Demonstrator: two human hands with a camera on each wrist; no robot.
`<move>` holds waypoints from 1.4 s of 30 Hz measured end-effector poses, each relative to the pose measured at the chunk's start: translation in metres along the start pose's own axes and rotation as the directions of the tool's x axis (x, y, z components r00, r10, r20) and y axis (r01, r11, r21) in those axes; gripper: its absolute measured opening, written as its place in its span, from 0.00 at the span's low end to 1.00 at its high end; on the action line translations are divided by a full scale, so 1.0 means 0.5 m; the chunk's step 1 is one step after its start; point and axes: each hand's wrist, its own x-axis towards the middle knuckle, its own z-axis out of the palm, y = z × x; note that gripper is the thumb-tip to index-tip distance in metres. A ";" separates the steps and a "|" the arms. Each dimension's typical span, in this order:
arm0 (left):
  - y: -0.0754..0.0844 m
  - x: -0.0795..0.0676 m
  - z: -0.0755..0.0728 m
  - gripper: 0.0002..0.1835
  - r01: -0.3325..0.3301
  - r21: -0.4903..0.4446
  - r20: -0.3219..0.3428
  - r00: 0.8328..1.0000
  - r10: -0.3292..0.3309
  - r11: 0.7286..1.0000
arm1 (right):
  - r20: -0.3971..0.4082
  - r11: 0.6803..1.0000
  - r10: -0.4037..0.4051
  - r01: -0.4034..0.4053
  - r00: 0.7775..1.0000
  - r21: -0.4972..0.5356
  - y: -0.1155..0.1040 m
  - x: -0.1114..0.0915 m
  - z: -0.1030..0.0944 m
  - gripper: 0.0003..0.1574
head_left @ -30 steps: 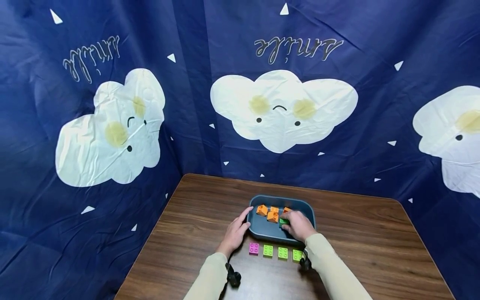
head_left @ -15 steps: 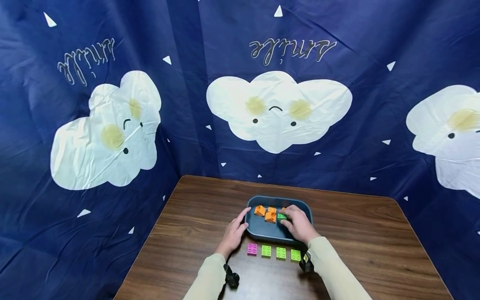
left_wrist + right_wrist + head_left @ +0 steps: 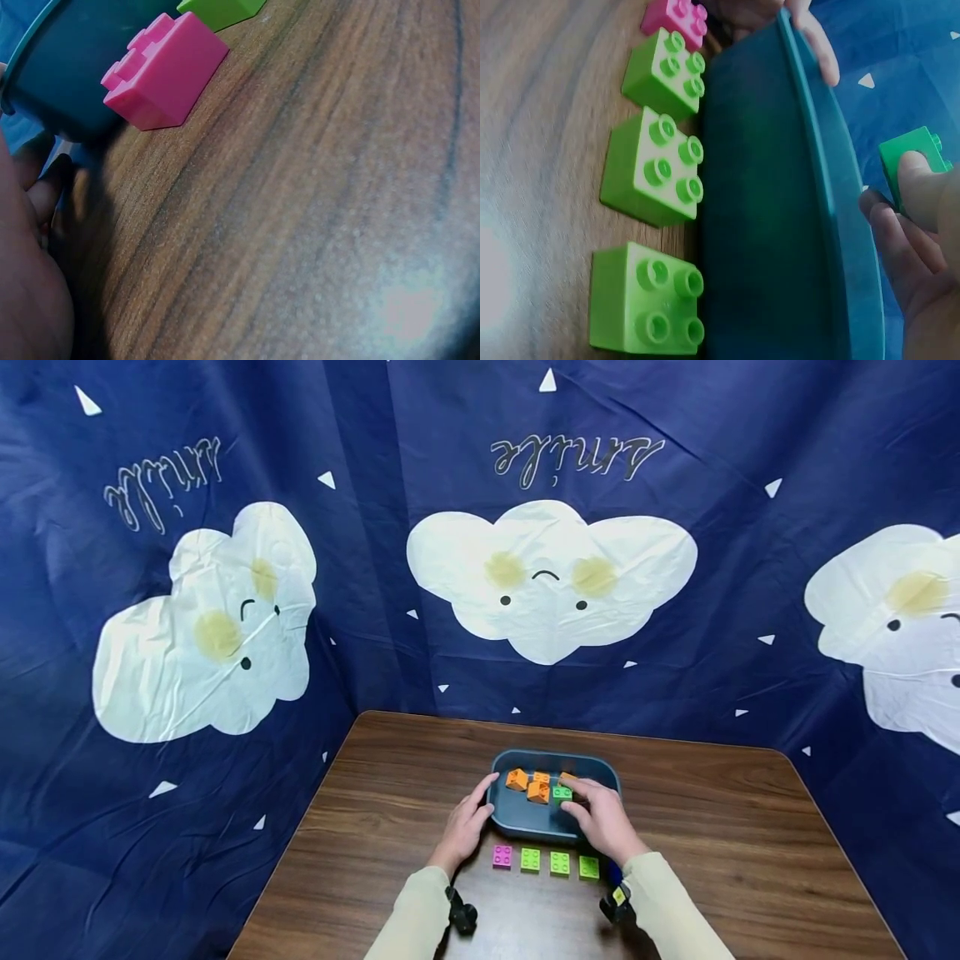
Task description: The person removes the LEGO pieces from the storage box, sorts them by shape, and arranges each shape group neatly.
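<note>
My right hand pinches a green toy brick between thumb and fingers, over the dark teal tray. In the right wrist view the brick shows above the tray's rim. My left hand rests at the tray's left end, thumb and forefinger spread along the rim. Inside the tray lie several orange bricks, some with slanted sides; one is partly covered by my right fingers. A pink brick stands on the table close to the tray, near my left wrist.
Along the tray's front, a row of lime-green bricks continues from the pink one on the wooden table. Something dark blue shows partly behind my right wrist. A blue curtain with clouds hangs behind the table.
My right hand has raised the green brick from among the orange ones, and more of it shows. My left hand stays at the tray's rim. The head view has shifted slightly.
</note>
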 end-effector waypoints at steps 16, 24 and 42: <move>-0.007 0.007 -0.001 0.31 -0.029 0.074 -0.025 0.999 0.031 0.997 | -0.158 0.992 -0.022 0.041 0.987 0.122 -0.045 -0.066 0.021 0.24; -0.006 0.009 0.001 0.31 -0.017 0.057 -0.036 0.999 0.019 0.998 | -0.195 0.985 -0.045 0.076 0.980 0.155 -0.067 -0.099 0.049 0.22; -0.004 0.008 0.003 0.31 0.001 0.041 -0.014 1.000 -0.001 0.999 | -0.105 0.978 -0.001 0.023 0.994 0.209 -0.098 -0.180 0.170 0.20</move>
